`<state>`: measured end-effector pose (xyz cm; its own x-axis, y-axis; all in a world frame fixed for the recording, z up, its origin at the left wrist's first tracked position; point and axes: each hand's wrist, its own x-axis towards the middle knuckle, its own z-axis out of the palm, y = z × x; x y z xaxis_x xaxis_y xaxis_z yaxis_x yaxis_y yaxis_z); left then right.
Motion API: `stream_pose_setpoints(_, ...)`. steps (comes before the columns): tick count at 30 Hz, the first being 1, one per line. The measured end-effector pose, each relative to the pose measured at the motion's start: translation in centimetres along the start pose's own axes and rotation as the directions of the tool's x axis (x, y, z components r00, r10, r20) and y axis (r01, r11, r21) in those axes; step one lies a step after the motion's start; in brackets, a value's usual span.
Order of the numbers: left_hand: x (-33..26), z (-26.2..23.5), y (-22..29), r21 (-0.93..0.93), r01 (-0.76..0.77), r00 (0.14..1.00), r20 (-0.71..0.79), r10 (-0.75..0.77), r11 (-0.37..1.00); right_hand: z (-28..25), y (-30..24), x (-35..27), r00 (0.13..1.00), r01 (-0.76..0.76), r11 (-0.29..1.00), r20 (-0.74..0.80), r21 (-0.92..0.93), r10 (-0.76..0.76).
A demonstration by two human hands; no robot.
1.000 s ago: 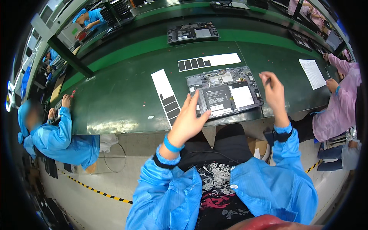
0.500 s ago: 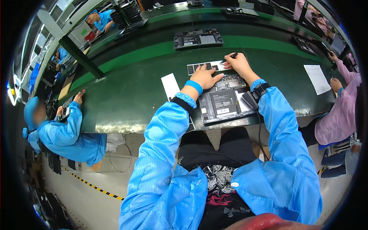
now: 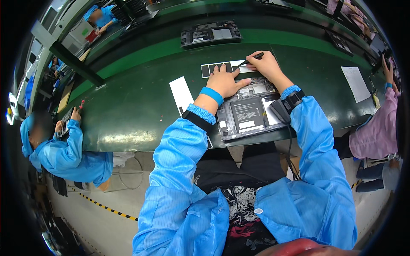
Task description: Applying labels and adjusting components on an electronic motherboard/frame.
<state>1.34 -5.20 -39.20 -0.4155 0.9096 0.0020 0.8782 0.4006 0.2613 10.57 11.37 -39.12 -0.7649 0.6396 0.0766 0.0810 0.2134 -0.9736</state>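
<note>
With its fingers spread, my left hand (image 3: 222, 82) presses down on a white sheet (image 3: 250, 68) that carries a row of black rectangular stickers (image 3: 206, 71). My right hand (image 3: 265, 67) grips a slim black pointed tool (image 3: 258, 55); whether it is a pen or tweezers I cannot tell. Its tip reaches the sheet close to my left fingertips. Just below both hands lies an opened laptop base (image 3: 226, 132), with its battery (image 3: 247, 114) and circuit board showing. My left thumb hovers over or rests on its far edge. Another white strip (image 3: 181, 91) lies left of my left wrist.
A second opened laptop base (image 3: 211, 35) sits further back on the green bench (image 3: 128, 109). A printed paper (image 3: 355, 84) lies to the right. Co-workers sit left (image 3: 64, 145) and right (image 3: 376, 132). A black wrist device with a cable (image 3: 280, 112) hangs at my right wrist.
The view has shifted slightly, so the bench sits differently in it. My right hand has brought the tool's tip closer to my left fingers. My left hand still presses on the sheet.
</note>
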Motion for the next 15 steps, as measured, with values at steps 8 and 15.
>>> stream_pose_setpoints(8,-0.4,-0.7,-0.1,0.021,0.034,0.999,0.011,-0.035,0.999,0.7,0.3,0.2,0.997,0.075,0.991,-0.015,0.108,-0.074)
stream_pose_setpoints(15,1.2,-0.9,2.5,0.015,-0.033,0.994,-0.108,0.035,0.999,-7.0,-4.9,-3.2,0.989,0.122,0.933,-0.122,0.338,-0.085)
